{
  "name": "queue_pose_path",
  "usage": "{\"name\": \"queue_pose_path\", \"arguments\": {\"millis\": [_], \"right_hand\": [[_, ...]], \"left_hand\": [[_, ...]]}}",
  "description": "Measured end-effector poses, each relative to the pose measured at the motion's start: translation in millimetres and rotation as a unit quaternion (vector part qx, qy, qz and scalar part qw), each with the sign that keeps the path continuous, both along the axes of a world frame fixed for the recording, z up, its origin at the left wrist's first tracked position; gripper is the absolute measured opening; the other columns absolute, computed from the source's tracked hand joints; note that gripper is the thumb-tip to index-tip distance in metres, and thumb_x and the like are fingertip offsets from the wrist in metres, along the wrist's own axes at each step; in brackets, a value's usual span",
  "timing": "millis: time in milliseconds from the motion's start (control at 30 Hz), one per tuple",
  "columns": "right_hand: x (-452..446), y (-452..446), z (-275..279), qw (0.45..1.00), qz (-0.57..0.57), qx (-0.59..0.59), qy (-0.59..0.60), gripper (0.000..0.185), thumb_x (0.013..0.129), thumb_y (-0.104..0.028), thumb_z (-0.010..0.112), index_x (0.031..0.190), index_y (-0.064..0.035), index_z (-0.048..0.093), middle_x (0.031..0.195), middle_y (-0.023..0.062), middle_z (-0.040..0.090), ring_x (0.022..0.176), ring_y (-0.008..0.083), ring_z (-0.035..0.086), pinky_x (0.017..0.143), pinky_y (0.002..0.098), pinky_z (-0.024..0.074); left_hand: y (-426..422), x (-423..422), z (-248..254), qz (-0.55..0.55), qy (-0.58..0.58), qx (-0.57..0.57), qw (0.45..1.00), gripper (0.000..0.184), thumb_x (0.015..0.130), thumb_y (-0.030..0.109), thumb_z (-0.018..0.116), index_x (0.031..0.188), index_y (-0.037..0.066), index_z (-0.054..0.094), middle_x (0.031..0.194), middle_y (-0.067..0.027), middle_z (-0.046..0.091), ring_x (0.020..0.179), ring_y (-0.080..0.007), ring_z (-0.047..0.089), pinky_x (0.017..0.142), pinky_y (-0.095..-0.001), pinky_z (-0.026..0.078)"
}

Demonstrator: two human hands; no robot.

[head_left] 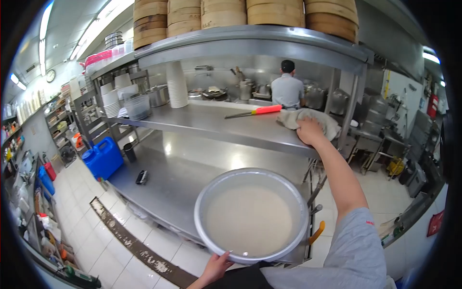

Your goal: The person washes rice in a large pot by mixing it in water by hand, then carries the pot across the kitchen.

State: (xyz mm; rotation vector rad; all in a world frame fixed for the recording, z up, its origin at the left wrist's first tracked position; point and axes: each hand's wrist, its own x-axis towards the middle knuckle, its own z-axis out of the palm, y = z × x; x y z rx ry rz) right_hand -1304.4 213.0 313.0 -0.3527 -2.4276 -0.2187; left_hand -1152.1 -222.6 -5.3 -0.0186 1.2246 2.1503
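Note:
A large metal basin (202, 212) holding cloudy whitish liquid stands at the front edge of the steel table. My left hand (217, 266) grips its near rim, low in the view, with part of the fingers hidden. My right hand (310, 131) reaches up to the steel shelf, closed on a crumpled greyish cloth (301, 117) at the shelf's right end. Just left of the cloth lies a long, thin tool with a bright orange-red handle (267, 110); I cannot make out its kind.
Bamboo steamers (224, 14) line the top shelf. Stacked white cups (176, 86) and a clear plastic tub (138, 107) stand on the middle shelf. A blue jerrycan (103, 160) and a small black object (141, 177) are on the table's left. Beyond the shelf, a person (288, 89) faces away.

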Motion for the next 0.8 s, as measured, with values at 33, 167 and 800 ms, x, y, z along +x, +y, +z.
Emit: {"name": "queue_pose_path", "arguments": {"millis": [33,167,800], "right_hand": [[-1,-7,-18,0.998,-0.038,-0.012,-0.039,0.035,0.078,-0.017,0.058,0.112,-0.0105,0.057,0.115,0.0139,0.055,0.11,0.0328,0.052,0.088,0.0514,0.0402],[35,-33,-20,0.984,0.071,-0.025,0.162,0.031,0.076,-0.015,0.059,0.107,-0.0103,0.059,0.113,0.0122,0.056,0.107,0.031,0.053,0.087,0.0512,0.0386],[-65,-42,-230,0.925,0.122,-0.271,-0.239,0.066,0.087,-0.063,0.045,0.102,-0.0015,0.064,0.112,0.0164,0.057,0.109,0.032,0.053,0.088,0.0468,0.0458]], "left_hand": [[-3,2,-1,-0.017,-0.017,0.015,1.0,0.032,0.098,0.018,0.046,0.128,0.007,0.04,0.127,-0.0091,0.05,0.114,-0.0249,0.051,0.097,-0.041,0.042],[-8,-4,3,-0.046,-0.012,0.036,0.998,0.038,0.099,0.018,0.045,0.134,0.006,0.035,0.136,-0.0123,0.044,0.122,-0.028,0.047,0.101,-0.043,0.041],[4,36,31,0.036,0.004,-0.181,0.983,0.04,0.093,0.03,0.051,0.06,0.007,0.055,0.048,-0.0025,0.049,0.041,-0.0149,0.045,0.042,-0.0304,0.035]]}}
